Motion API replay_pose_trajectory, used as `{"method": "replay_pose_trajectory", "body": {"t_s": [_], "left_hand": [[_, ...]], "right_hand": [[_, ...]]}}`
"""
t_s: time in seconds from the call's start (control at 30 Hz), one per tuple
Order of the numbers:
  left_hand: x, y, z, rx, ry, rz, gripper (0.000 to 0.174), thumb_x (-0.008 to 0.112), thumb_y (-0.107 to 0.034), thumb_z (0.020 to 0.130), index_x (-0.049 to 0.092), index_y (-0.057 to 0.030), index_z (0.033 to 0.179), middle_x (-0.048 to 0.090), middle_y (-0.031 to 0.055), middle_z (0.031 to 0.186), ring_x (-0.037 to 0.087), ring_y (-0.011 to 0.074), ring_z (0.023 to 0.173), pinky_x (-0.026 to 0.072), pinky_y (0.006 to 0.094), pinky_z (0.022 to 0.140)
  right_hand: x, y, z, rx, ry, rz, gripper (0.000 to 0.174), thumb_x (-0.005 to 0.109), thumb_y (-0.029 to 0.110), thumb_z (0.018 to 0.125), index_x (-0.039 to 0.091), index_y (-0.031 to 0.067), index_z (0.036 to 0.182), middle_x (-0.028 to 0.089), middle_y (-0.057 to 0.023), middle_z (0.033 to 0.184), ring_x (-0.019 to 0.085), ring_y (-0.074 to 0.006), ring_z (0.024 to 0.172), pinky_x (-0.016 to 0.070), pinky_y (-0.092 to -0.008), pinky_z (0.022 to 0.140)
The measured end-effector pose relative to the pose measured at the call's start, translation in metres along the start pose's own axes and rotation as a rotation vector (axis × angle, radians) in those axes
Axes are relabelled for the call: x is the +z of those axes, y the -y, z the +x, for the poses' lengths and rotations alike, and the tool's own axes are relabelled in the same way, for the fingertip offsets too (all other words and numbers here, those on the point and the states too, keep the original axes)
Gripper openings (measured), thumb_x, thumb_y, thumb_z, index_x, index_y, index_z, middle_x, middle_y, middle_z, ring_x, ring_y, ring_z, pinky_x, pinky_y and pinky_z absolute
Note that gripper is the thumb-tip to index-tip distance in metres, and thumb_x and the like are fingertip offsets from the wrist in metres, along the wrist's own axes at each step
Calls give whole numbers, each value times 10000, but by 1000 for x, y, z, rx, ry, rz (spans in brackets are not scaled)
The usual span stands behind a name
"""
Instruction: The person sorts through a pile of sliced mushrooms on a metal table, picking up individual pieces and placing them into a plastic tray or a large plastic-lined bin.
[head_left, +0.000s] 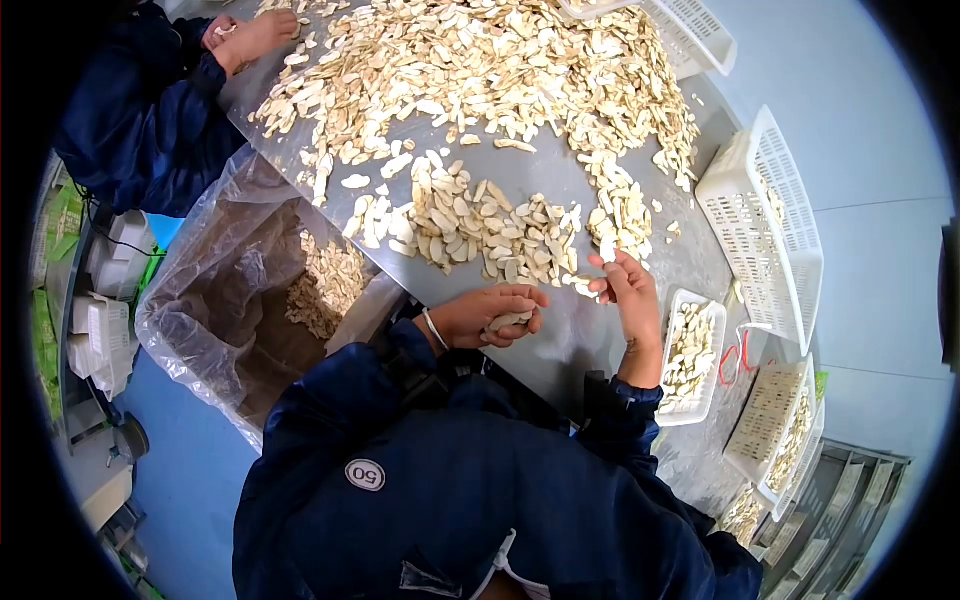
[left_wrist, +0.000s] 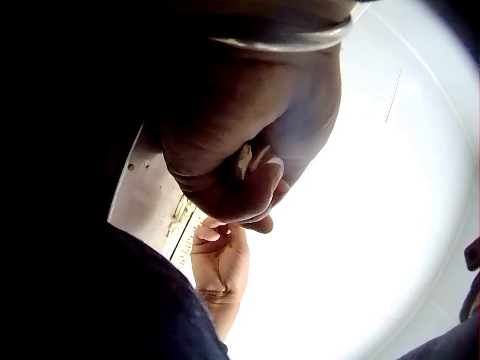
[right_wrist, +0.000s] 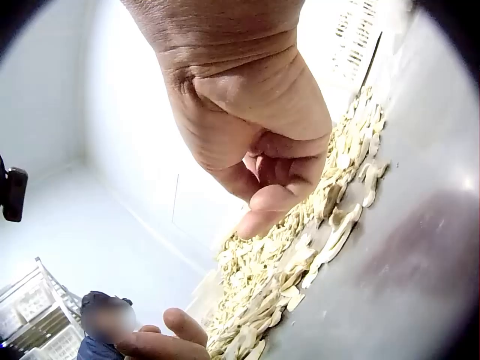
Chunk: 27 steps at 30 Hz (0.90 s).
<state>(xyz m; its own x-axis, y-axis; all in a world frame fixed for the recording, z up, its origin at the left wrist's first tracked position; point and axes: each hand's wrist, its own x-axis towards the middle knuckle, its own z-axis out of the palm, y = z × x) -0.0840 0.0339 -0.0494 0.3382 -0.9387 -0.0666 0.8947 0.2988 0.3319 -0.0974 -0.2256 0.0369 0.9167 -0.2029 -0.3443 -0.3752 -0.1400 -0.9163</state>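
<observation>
Curled fingers of my left hand (head_left: pixel 478 316) hold a few pale, oval dried slices (head_left: pixel 511 320) near the table's front edge. In the left wrist view, edges of those slices (left_wrist: pixel 244 160) show inside the dark, shadowed fist. My right hand (head_left: pixel 634 300) is to its right, with thumb and fingertips pinching one white slice (head_left: pixel 608 250). The right wrist view shows the curled right hand (right_wrist: pixel 251 142) from the wrist side, its slice hidden. Just beyond both hands lies a small pile of slices (head_left: pixel 490 230) on the metal table (head_left: pixel 440 290).
A large heap of slices (head_left: pixel 480 60) covers the table's far side. At right stand a slice-filled white tray (head_left: pixel 711 385) and perforated white baskets (head_left: pixel 745 200). A plastic-lined bin (head_left: pixel 215 300) with slices sits at left. Another person's hand (head_left: pixel 262 40) works at upper left.
</observation>
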Motion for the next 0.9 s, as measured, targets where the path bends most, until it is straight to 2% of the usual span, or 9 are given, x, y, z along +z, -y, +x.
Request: {"method": "replay_pose_trajectory", "body": {"t_s": [0.2,0.3,0.33,0.47,0.57,0.6,0.7,0.73,0.9], "left_hand": [[3,-1,1,-9,-44,9,285,452,-252,1074,514,-53,1268,615,83,995,443,56,594,324,169,406],[7,-7,2,-55,-74,-61,314,427,-277,1076,493,-51,1283,619,101,1031,478,72,620,332,173,407],[10,-8,2,-50,-84,-67,323,426,-290,1075,490,-51,1284,617,101,1035,480,71,624,333,171,407],[17,-6,1,19,-91,-11,350,442,-340,1072,499,-57,1271,606,87,1032,463,56,630,329,159,400],[6,-3,1,21,-29,38,316,474,-301,1066,502,-56,1263,608,89,1042,469,55,637,331,156,402],[6,-3,1,18,-35,52,300,487,-279,1062,504,-56,1262,611,89,1037,470,55,633,332,156,403],[8,-5,1,5,-56,70,268,515,-214,1050,506,-56,1266,617,88,1004,469,54,620,336,156,405],[10,-5,1,-3,-64,73,262,523,-192,1045,507,-56,1269,618,88,991,469,53,615,337,156,406],[10,-5,-1,-4,-57,27,285,526,-157,1036,504,-54,1301,623,93,971,471,55,606,339,160,405]], "right_hand": [[2,-7,-4,5,166,-66,230,553,132,1021,658,16,1190,745,-28,969,662,-76,774,484,-225,667],[10,3,-20,-4,400,-110,214,564,129,1019,663,11,1167,738,-25,958,649,-74,785,484,-224,675],[12,11,-26,-7,412,-121,210,562,132,1023,664,4,1156,733,-25,950,646,-81,791,485,-222,690],[-13,-4,-9,-186,-29,-231,210,577,154,1023,678,7,1135,710,-5,878,631,-74,751,476,-229,671],[-27,-14,-10,-240,-218,-806,205,609,170,1002,698,6,1087,681,5,815,623,-71,734,487,-241,674],[-24,-13,-14,-224,-208,-748,178,673,155,954,707,3,1040,650,-6,764,605,-75,711,492,-249,674],[-16,-21,-18,-225,-69,-657,165,718,72,869,686,9,1018,634,-74,776,614,-178,696,495,-303,659],[-13,-22,-19,-271,-70,-678,214,758,57,822,677,10,1014,635,-91,814,622,-188,712,499,-307,664],[4,-15,-21,-317,-104,-726,251,771,41,795,656,15,1017,624,-99,887,623,-197,729,512,-322,675]]}}
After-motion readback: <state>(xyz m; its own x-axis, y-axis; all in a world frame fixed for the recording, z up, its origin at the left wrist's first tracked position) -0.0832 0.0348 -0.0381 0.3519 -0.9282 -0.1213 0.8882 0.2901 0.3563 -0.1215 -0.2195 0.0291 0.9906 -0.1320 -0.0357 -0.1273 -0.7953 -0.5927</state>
